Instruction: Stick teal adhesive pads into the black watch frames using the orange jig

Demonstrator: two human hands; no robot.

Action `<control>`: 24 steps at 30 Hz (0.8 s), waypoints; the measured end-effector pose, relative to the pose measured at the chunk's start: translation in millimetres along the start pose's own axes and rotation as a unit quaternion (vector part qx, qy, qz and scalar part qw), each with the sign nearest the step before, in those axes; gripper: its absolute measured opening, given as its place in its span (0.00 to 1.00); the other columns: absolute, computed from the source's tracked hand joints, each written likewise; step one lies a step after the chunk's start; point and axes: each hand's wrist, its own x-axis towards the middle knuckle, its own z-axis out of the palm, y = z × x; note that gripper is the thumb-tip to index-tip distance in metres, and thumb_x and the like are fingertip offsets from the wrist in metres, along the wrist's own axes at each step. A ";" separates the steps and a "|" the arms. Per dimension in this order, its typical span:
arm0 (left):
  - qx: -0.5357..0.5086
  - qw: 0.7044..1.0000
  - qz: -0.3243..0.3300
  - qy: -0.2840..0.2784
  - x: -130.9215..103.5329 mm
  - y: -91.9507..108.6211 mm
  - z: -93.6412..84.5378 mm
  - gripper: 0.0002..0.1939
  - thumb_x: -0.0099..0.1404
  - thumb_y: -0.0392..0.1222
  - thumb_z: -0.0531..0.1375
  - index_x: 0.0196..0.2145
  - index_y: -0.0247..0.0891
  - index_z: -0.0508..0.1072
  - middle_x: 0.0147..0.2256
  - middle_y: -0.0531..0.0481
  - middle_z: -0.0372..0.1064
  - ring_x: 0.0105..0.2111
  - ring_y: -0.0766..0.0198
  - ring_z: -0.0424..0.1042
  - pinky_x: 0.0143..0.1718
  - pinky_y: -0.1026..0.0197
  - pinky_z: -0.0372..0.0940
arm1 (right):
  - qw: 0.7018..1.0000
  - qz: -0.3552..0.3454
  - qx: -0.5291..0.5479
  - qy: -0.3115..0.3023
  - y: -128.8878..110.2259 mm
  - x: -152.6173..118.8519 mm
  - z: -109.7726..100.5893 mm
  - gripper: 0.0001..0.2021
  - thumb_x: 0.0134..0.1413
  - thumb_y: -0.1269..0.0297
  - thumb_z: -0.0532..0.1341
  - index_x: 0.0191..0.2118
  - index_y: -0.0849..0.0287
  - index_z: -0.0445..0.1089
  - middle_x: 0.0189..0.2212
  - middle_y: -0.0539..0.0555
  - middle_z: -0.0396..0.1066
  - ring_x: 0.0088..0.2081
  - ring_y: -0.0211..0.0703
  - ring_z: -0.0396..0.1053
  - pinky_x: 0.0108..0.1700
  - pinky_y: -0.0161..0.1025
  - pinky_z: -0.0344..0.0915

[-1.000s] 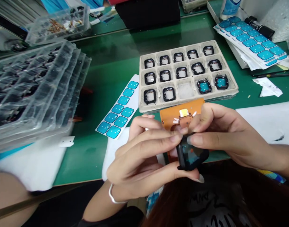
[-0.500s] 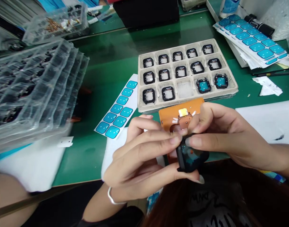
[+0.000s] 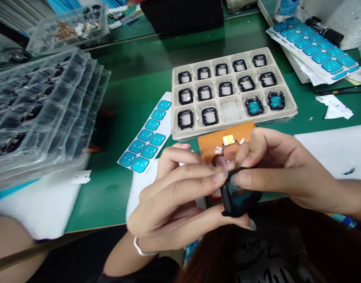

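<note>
A black watch case (image 3: pixel 234 196) with a see-through middle is held tilted close to me. My left hand (image 3: pixel 171 200) grips it, thumb under the lower edge and fingertips on the upper left. My right hand (image 3: pixel 275 169) pinches its top edge, thumb on the near face and fingers bent behind. Just beyond the case lies an orange fixture block (image 3: pixel 211 142) with a yellow-and-white pad on top; my hands cover part of it. Farther off, a beige tray (image 3: pixel 198 104) holds several black watch cases, two with blue film inside. One compartment in its front row holds no case.
Left of the tray lies a sheet of blue stickers (image 3: pixel 145 135). Stacked clear trays (image 3: pixel 50 106) stand at far left, a parts box (image 3: pixel 71 29) behind them. More sticker sheets (image 3: pixel 313 49) lie at back right, near a crumpled white paper (image 3: pixel 335 107). A black box (image 3: pixel 183 17) stands at the back.
Both hands keep their hold on the watch case. The case has tipped very slightly; the tray, stickers and fixture block stay in place.
</note>
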 end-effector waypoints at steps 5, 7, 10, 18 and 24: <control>0.108 0.991 0.063 -0.036 -2.5 -3.0 -1.7 0.38 0.52 0.57 0.72 0.58 0.53 0.68 0.39 0.57 0.80 0.33 0.59 0.71 0.40 0.48 0.65 | 1.000 -0.009 0.000 0.002 0.6 -0.2 -0.4 0.21 0.45 0.51 0.73 0.24 0.57 0.62 0.29 0.48 0.68 0.36 0.40 0.70 0.36 0.37 0.68; 0.120 0.990 0.066 -0.044 -2.8 -2.8 -2.5 0.37 0.52 0.57 0.71 0.58 0.53 0.67 0.38 0.57 0.79 0.34 0.59 0.70 0.42 0.48 0.64 | 1.000 -0.009 -0.003 0.000 0.8 -0.4 -0.9 0.20 0.46 0.53 0.73 0.25 0.57 0.62 0.29 0.48 0.68 0.36 0.39 0.70 0.36 0.37 0.68; 0.127 0.988 0.078 -0.050 -0.5 -1.9 -3.8 0.35 0.53 0.56 0.71 0.57 0.51 0.69 0.37 0.58 0.79 0.35 0.60 0.69 0.46 0.48 0.63 | 1.000 -0.003 -0.006 -0.006 0.6 -0.7 -1.6 0.19 0.46 0.57 0.73 0.25 0.57 0.62 0.30 0.48 0.69 0.35 0.38 0.70 0.36 0.37 0.68; 0.111 0.987 0.088 -0.069 1.2 -2.9 -3.0 0.28 0.55 0.53 0.72 0.52 0.47 0.72 0.42 0.55 0.79 0.36 0.60 0.72 0.44 0.49 0.64 | 0.999 0.029 -0.007 -0.028 -1.5 -1.1 -3.1 0.17 0.44 0.64 0.74 0.28 0.57 0.62 0.34 0.49 0.71 0.39 0.41 0.71 0.38 0.37 0.69; -0.047 0.998 0.008 0.049 1.7 -15.2 6.6 0.26 0.54 0.59 0.71 0.47 0.46 0.76 0.37 0.51 0.78 0.38 0.57 0.72 0.41 0.50 0.67 | 0.996 0.017 0.037 -0.076 -1.2 3.3 -8.4 0.15 0.45 0.66 0.73 0.35 0.58 0.67 0.35 0.50 0.74 0.38 0.41 0.73 0.39 0.38 0.71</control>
